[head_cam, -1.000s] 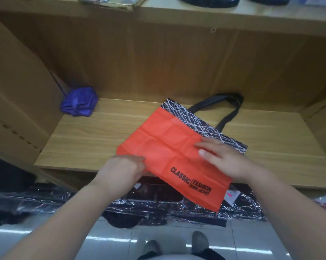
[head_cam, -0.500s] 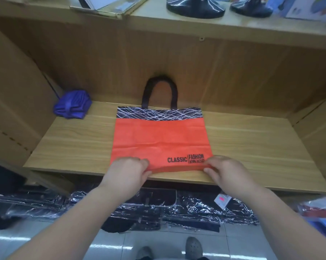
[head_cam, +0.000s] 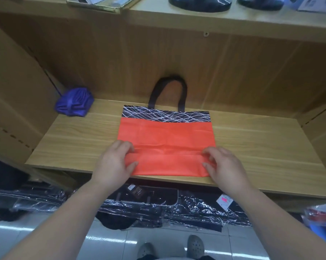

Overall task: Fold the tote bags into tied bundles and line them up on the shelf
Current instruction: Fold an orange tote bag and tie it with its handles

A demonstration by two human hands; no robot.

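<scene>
Red bag [head_cam: 166, 136] flat on the shelf [head_cam: 74, 139], bottom flap folded up

Left hand [head_cam: 113, 164] and right hand [head_cam: 224, 166] each pinch one end of the flap, fingers curled on the fabric. Handles [head_cam: 167, 87] lean on the back wall, and a purple bundle [head_cam: 74, 102] sits in the back left corner.

glossy black stand [head_cam: 199, 4] at top centre, second black stand [head_cam: 259, 2] to its right, gold-edged frame [head_cam: 102, 5] at upper left, blue printed packet [head_cam: 315, 4] in the upper right corner, dark goods in crinkled plastic wrap [head_cam: 177, 209] across the lower middle, pink tag [head_cam: 224, 200] among them, grey perforated shoes [head_cam: 195, 246] on pale floor tiles [head_cam: 36, 237] at the bottom
</scene>
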